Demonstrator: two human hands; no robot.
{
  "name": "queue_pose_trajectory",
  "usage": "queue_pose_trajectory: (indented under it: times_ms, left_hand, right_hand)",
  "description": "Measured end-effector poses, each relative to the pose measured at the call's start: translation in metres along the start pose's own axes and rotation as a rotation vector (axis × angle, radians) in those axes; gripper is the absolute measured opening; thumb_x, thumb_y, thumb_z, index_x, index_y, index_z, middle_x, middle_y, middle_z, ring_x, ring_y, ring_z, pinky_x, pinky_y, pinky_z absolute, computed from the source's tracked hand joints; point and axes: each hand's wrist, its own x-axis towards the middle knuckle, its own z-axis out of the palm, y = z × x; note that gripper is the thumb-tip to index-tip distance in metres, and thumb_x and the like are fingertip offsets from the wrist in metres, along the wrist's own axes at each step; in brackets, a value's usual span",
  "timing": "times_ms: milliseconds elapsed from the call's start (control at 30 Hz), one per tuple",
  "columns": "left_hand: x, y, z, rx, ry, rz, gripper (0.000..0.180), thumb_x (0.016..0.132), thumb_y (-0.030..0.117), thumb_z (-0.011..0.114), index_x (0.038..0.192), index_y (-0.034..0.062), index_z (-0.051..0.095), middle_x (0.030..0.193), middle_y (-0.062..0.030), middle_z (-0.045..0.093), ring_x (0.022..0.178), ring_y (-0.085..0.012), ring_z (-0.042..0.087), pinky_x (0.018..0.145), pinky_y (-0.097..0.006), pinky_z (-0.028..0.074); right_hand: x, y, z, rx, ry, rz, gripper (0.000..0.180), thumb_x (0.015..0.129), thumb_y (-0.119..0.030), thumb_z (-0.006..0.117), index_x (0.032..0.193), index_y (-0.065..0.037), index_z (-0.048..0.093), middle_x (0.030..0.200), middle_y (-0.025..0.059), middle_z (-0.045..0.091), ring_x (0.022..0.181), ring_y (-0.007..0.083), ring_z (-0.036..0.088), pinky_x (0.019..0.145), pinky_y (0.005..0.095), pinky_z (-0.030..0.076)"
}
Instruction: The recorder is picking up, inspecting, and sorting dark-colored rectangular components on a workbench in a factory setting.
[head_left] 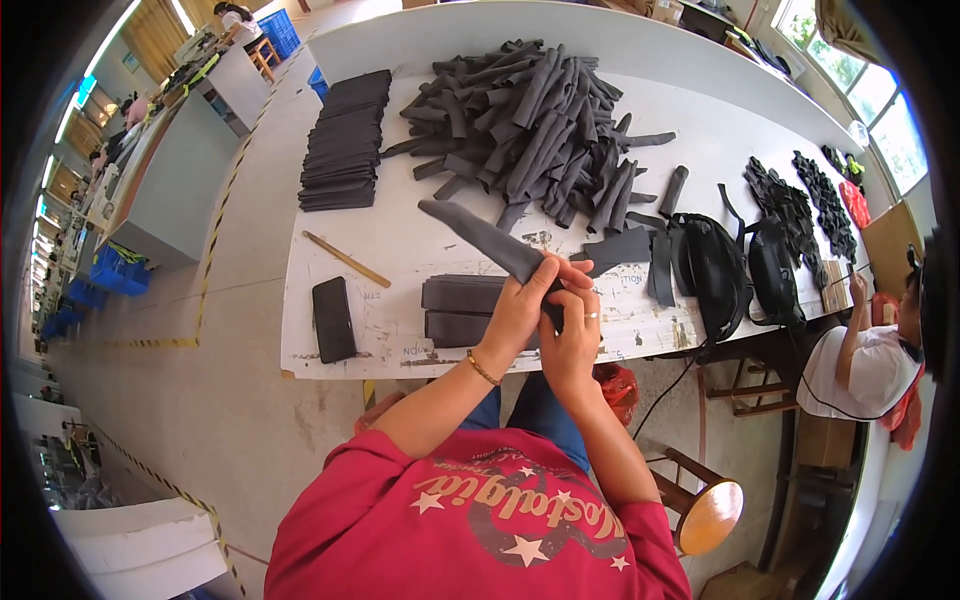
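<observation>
Both hands hold a dark grey fabric tube [478, 238] above the front of the table. Its narrow end points away to the far left, and its near end runs down between my hands. My left hand [520, 305] is closed around the near part. My right hand [573, 318] is pressed against the left, its fingers bent on the same piece. Below them lie flat stacks of dark grey fabric pieces [460, 295], partly covered by my left hand. Beyond is a large loose heap of similar tubes [540, 120], with a neat layered stack [345, 140] to its left.
A black phone [334, 320] and a wooden stick [345, 258] lie on the white table [400, 235] at the left. Black bags [715, 275] sit at its right edge, with more dark pieces [787, 205] behind. Another person [860, 360] sits at the right, near a wooden stool [710, 515].
</observation>
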Motion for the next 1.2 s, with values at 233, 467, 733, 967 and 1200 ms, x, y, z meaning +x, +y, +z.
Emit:
queue_pose_trajectory:
  times_ms: [233,467,733,967,1200]
  left_hand:
    - [-0.002,0.021,-0.012,-0.037,0.164,0.003,0.031,0.104,0.031,0.047,0.100,0.0023,0.057,0.106,-0.0216,0.069,0.107,-0.0248,0.065,0.097,-0.035,0.047]
    - [-0.009,0.015,-0.019,-0.239,0.255,-0.022,0.027,0.101,0.033,0.052,0.100,0.0070,0.057,0.108,-0.0205,0.069,0.109,-0.0276,0.065,0.096,-0.038,0.049]
    - [-0.027,0.003,-0.017,-0.360,0.272,-0.068,0.026,0.101,0.032,0.051,0.099,0.0063,0.057,0.116,-0.0210,0.066,0.113,-0.0291,0.061,0.098,-0.041,0.048]
    - [-0.025,0.009,-0.039,-0.277,0.312,-0.119,0.027,0.102,0.030,0.049,0.099,0.0045,0.059,0.119,-0.0227,0.064,0.112,-0.0290,0.061,0.099,-0.041,0.047]
    - [-0.010,0.039,-0.035,-0.419,0.396,-0.158,0.028,0.098,0.026,0.059,0.115,0.0038,0.058,0.106,-0.0164,0.067,0.102,-0.0275,0.065,0.092,-0.044,0.053]
  right_hand:
    - [-0.009,0.001,-0.019,-0.012,-0.120,0.039,0.032,0.073,-0.003,0.076,0.100,-0.003,0.059,0.105,0.0171,0.057,0.091,0.0373,0.058,0.075,0.0449,0.048]
    - [-0.003,0.000,-0.004,0.010,-0.075,-0.120,0.020,0.075,0.003,0.073,0.091,0.000,0.061,0.101,0.0161,0.058,0.083,0.0335,0.059,0.068,0.0401,0.049]
    - [0.003,-0.011,0.013,-0.027,-0.060,-0.234,0.018,0.074,0.002,0.072,0.089,-0.001,0.062,0.104,0.0170,0.059,0.090,0.0344,0.059,0.075,0.0421,0.050]
    - [-0.001,-0.008,-0.008,0.039,-0.352,0.042,0.022,0.078,0.005,0.067,0.098,-0.002,0.060,0.101,0.0168,0.059,0.090,0.0356,0.061,0.075,0.0419,0.050]
    - [0.000,0.003,-0.025,0.131,-0.219,-0.129,0.021,0.076,0.006,0.072,0.094,-0.002,0.065,0.092,0.0140,0.062,0.074,0.0312,0.062,0.063,0.0367,0.050]
